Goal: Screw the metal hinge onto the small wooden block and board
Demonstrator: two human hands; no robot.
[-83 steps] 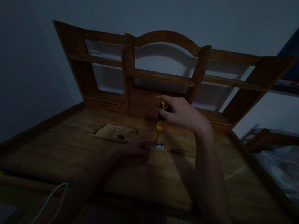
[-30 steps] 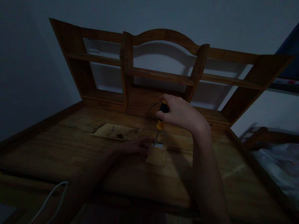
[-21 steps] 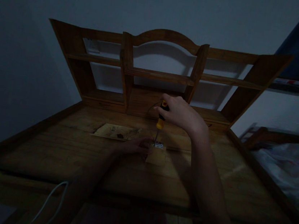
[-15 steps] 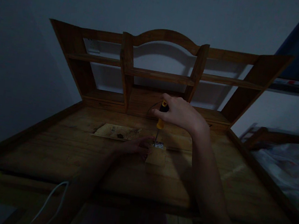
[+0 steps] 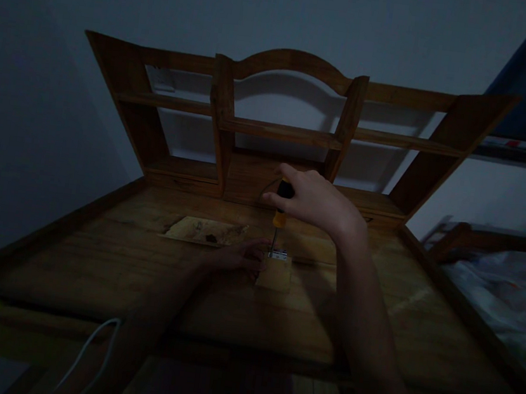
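My right hand (image 5: 315, 200) is closed round the black and yellow handle of a screwdriver (image 5: 280, 218), which stands almost upright. Its shaft points down to a small metal hinge (image 5: 277, 254) at the far edge of a wooden block (image 5: 274, 274). The block lies on the wooden desk (image 5: 120, 269). From the left, my left hand (image 5: 239, 257) presses its fingers against the block and the hinge's left side. Dim light hides the exact finger contact, and the screwdriver's tip is too small to make out.
A damaged pale strip (image 5: 206, 231) marks the desktop left of the block. Behind stands a wooden shelf unit (image 5: 283, 134) against the wall. A white cable (image 5: 90, 345) hangs at the front left edge. Plastic-covered bedding (image 5: 509, 297) lies to the right.
The screwdriver's handle has shifted slightly left and now stands straighter, with my right hand's fingers moving along. My left hand stays at the block.
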